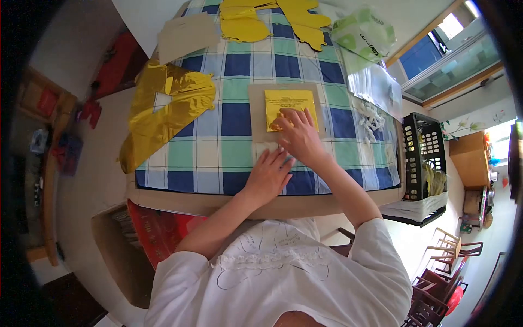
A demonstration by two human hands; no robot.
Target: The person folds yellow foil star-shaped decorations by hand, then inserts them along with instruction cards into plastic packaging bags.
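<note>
Under the loosely spread fingers of the right hand (304, 143), the yellow packet (289, 102) lies flat, seemingly folded square, on cardboard (257, 117); the left hand's (265, 180) parted fingers sit nearer; leftward of both, gold foil (182, 106) lies unfolded.

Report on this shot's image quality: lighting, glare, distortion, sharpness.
Head view: strong fisheye distortion, with the checked tablecloth bowed and the frame's corners black; head view: window blown out at upper right, room dim along the left; head view: bright highlights on the gold foil, glare on the clear plastic; head view: print on the yellow packet too small and soft to read.
</note>
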